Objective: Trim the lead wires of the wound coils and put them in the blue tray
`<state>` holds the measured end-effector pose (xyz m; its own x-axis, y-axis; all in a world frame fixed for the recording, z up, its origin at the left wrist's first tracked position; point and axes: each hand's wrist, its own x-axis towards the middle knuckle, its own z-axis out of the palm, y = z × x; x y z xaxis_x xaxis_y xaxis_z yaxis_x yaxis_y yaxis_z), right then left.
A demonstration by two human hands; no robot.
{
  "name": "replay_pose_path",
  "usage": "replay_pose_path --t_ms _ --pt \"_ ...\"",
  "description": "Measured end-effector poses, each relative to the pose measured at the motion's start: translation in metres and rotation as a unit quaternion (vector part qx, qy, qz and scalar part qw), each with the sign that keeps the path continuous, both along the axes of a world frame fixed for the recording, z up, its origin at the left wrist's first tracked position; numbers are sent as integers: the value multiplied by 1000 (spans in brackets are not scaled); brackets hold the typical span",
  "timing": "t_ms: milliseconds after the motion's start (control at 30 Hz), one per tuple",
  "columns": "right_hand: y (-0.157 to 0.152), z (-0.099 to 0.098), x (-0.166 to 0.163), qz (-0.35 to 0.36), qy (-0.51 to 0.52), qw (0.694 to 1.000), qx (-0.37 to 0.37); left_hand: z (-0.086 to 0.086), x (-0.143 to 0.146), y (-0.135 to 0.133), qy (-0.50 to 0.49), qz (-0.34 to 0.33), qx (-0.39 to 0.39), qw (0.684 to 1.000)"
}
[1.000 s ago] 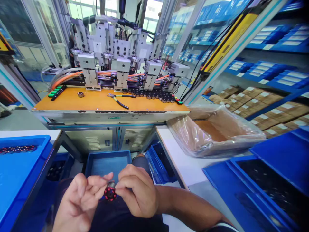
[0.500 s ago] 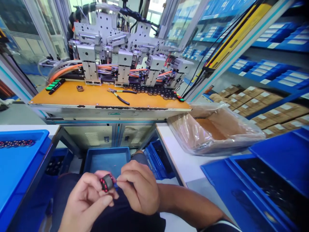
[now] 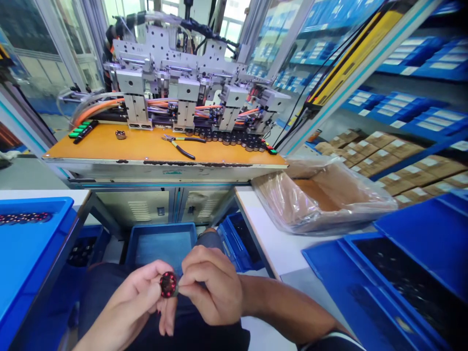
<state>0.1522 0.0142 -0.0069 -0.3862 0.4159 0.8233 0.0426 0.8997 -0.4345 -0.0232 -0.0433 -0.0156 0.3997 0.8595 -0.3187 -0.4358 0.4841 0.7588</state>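
Observation:
Over my lap, my left hand (image 3: 144,292) grips a small motor stator (image 3: 168,284) between thumb and fingers. It is a dark ring with red spots around its face, and its round opening faces me. My right hand (image 3: 212,285) is closed in a pinch at the ring's right edge. Whatever the right fingertips hold is too small to make out.
An orange bench (image 3: 146,148) ahead bears a metal machine (image 3: 186,90), pliers (image 3: 179,145) and several dark rings (image 3: 226,138). A blue tray (image 3: 36,253) stands left, another blue tray (image 3: 163,229) below. At right are a plastic-lined carton (image 3: 270,195) and blue bins (image 3: 329,263).
My left hand has turned the stator, so its open face now shows instead of its grey side. The right hand stays pinched beside it, nearly in place.

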Motion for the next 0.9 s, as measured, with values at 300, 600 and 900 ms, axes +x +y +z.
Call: replay_pose_path --t_ms 300,600,900 --pt "-5 5 -2 -50 -2 998 -28 3 10 -11 78 195 78 975" --pt "-12 3 -7 -62 18 996 -68 5 17 -16 212 342 229 887" --pt "-23 3 -17 153 90 797 -577 -7 1 -13 282 327 283 856"
